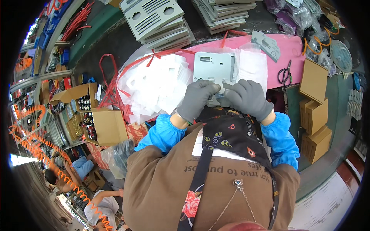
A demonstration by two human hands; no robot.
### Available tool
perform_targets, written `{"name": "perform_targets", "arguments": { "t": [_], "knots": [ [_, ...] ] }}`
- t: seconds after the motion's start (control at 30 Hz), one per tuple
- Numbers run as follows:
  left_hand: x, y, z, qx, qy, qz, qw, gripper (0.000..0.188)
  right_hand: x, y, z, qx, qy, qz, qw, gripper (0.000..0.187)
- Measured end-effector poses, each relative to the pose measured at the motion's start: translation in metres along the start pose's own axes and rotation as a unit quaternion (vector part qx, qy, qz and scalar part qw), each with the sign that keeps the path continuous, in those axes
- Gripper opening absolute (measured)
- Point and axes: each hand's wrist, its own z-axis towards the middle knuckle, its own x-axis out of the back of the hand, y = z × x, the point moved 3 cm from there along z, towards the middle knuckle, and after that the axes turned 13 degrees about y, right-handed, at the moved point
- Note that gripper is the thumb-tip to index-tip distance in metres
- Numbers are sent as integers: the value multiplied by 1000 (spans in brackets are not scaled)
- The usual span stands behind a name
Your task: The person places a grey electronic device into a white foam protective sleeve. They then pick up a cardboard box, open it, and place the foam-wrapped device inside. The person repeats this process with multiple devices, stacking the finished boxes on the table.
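A light grey flat panel (212,70) with a rectangular cut-out and a round hole lies in front of me on a pink mat (291,52). My left hand (197,99), in a grey glove, is over the panel's near left part with thumb and fingers pinched together. Just beside it my right hand (248,98), also gloved, has its fingers closed at the panel's near right part. Between the fingertips shows a small greyish edge, too small to name. Thin white sheets (156,86) lie in a loose pile left of the panel, and a white sheet stack (252,66) is to its right.
Stacks of grey panels (156,17) stand at the back. Black-handled scissors (285,75) and another grey panel piece (266,45) lie to the right. Cardboard boxes (314,81) stand farther right, near a small fan (341,56). An open carton (110,125) is at left; people sit beyond it.
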Motion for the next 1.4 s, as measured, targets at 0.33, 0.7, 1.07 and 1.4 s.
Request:
{"name": "perform_targets", "arguments": {
  "t": [0.33, 0.7, 1.07, 1.4],
  "knots": [
    [38, 12, 14, -20, 75, -22, 997, 26, 8, 22, -40, -674, 163, 235, 681, 32],
    [63, -16, 77, -156, 97, 171, 968, 27, -75, 35, -79, -620, -75, 132, 770, 37],
    [68, -48, 162, -184, 156, 262, 935, 33, -118, 75, -64, -608, -147, 11, 780, 38],
    [62, -49, 156, -106, 177, 166, 964, 29, -127, 70, -70, -606, -100, 22, 789, 36]
  ]
}}
